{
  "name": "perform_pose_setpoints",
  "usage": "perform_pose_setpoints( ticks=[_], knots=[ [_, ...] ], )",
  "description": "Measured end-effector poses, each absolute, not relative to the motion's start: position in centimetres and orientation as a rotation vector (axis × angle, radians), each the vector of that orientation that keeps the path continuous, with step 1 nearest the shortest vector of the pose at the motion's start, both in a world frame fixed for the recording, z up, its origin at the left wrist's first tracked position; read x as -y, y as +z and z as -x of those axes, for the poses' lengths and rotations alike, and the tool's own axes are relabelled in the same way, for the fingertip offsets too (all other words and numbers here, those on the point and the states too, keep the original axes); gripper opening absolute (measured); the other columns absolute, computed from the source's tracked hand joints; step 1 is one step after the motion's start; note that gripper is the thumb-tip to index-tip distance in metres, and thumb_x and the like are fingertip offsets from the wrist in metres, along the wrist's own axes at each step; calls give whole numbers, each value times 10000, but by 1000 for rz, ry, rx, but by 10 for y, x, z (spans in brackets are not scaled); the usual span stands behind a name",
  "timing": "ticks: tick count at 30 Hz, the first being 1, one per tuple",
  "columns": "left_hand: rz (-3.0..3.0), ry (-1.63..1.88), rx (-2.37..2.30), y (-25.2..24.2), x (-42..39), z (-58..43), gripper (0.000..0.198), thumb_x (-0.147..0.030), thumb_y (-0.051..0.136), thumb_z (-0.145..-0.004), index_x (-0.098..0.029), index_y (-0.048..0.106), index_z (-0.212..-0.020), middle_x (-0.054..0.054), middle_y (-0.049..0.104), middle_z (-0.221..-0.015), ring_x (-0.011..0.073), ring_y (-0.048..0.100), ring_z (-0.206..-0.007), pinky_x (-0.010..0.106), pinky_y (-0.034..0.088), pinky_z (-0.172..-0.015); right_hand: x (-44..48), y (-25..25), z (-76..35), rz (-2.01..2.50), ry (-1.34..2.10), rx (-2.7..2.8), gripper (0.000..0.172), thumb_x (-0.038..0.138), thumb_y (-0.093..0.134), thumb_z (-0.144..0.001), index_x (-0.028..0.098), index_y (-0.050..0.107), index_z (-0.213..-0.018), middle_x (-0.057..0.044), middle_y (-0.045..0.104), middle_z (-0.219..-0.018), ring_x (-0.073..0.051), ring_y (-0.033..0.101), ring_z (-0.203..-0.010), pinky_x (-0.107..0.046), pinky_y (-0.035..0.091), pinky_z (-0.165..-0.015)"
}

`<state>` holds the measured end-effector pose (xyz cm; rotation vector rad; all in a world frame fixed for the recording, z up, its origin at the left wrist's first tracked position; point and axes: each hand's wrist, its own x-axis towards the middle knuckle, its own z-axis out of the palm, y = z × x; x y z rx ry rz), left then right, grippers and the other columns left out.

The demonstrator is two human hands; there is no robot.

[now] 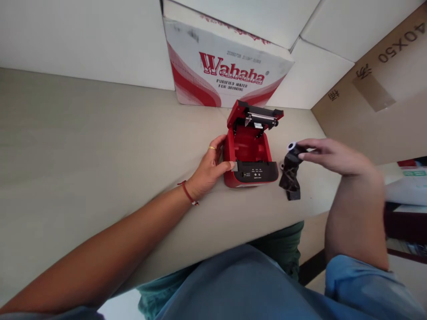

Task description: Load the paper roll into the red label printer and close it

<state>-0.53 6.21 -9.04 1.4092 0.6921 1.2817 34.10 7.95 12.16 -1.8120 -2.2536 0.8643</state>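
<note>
A small red and black label printer [251, 151] stands on the table with its lid [255, 116] raised and its red inner bay showing. My left hand [213, 169] grips the printer's left side, its thumb on the front corner of the black panel and its fingers along the outer wall. To the right of the printer, my right hand [322, 155] pinches a black ribbon roll [293, 152] with a white core end towards the printer. Crumpled black film [289, 175] hangs from the roll down to the tabletop. A second small white ring [282, 166] shows beside the film.
Behind the printer, a white and red Wahaha water carton [230, 66] leans against white panels. A large brown cardboard box [376, 84] stands at the back right. The beige table [83, 133] extends to the left, and its front edge runs close to my body.
</note>
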Motion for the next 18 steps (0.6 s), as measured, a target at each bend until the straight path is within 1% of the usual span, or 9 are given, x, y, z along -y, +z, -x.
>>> perform_pose_setpoints(
  ticks=[1, 3, 4, 6, 8, 10, 13, 16, 18],
  knots=[
    [-1418, 1280, -697, -91, -62, 6, 889, -591, 734, -967, -322, 309, -1700, 135, 433, -1804, 331, 469, -1659, 524, 472, -1336, -86, 108, -340, 1841, 904, 2287, 460, 559, 816, -863, 267, 871, -1214, -92, 879, -1192, -314, 818, -1024, -491, 664, -933],
    [-1418, 1280, -698, -90, -62, 6, 879, -592, 736, -970, -327, 319, -1698, 128, 438, -1802, 329, 472, -1656, 520, 464, -1341, -93, 83, -331, 1883, 966, 2339, 400, 453, 803, -859, 253, 871, -1199, -86, 883, -1163, -279, 812, -941, -450, 660, -897],
    [-1407, 1279, -695, -89, -61, 6, 875, -593, 741, -968, -333, 329, -1694, 123, 441, -1801, 331, 474, -1654, 525, 458, -1345, -94, 74, -325, 1897, 980, 2348, 411, 408, 790, -866, 247, 862, -1237, -83, 882, -1148, -259, 801, -895, -426, 656, -869],
    [-1366, 1274, -685, -87, -59, 6, 873, -595, 763, -955, -342, 351, -1683, 109, 445, -1798, 343, 468, -1656, 546, 442, -1355, -90, 63, -320, 1933, 963, 2310, 500, 338, 749, -887, 232, 818, -1370, -84, 874, -1154, -226, 774, -826, -393, 644, -835],
    [-1301, 1269, -680, -84, -58, 6, 892, -591, 801, -925, -348, 374, -1669, 95, 452, -1794, 358, 450, -1666, 566, 418, -1372, -84, 61, -325, 1990, 875, 2240, 565, 294, 694, -917, 231, 765, -1474, -87, 864, -1182, -209, 758, -815, -376, 636, -844],
    [-1237, 1258, -674, -81, -58, 6, 919, -574, 845, -884, -349, 397, -1654, 87, 455, -1792, 368, 418, -1686, 581, 381, -1396, -80, 61, -337, 2072, 769, 2194, 570, 256, 667, -915, 243, 766, -1475, -84, 855, -1201, -210, 762, -836, -372, 634, -864],
    [-1178, 1242, -660, -79, -59, 7, 936, -544, 881, -842, -350, 425, -1637, 87, 447, -1796, 374, 380, -1706, 602, 327, -1423, -79, 54, -355, 2156, 689, 2215, 512, 202, 728, -829, 250, 845, -1325, -81, 847, -1234, -254, 793, -978, -392, 636, -959],
    [-1151, 1239, -656, -79, -59, 7, 932, -518, 886, -830, -349, 436, -1629, 94, 450, -1792, 376, 396, -1694, 614, 338, -1415, -77, 43, -363, 2154, 671, 2246, 455, 183, 754, -788, 249, 878, -1221, -94, 833, -1285, -308, 777, -1187, -428, 607, -1087],
    [-1151, 1246, -663, -79, -59, 6, 931, -505, 880, -830, -347, 434, -1632, 96, 455, -1789, 374, 414, -1683, 612, 359, -1404, -69, 45, -366, 2159, 667, 2254, 421, 222, 758, -809, 243, 881, -1211, -109, 838, -1269, -325, 779, -1189, -461, 613, -1085]
  ],
)
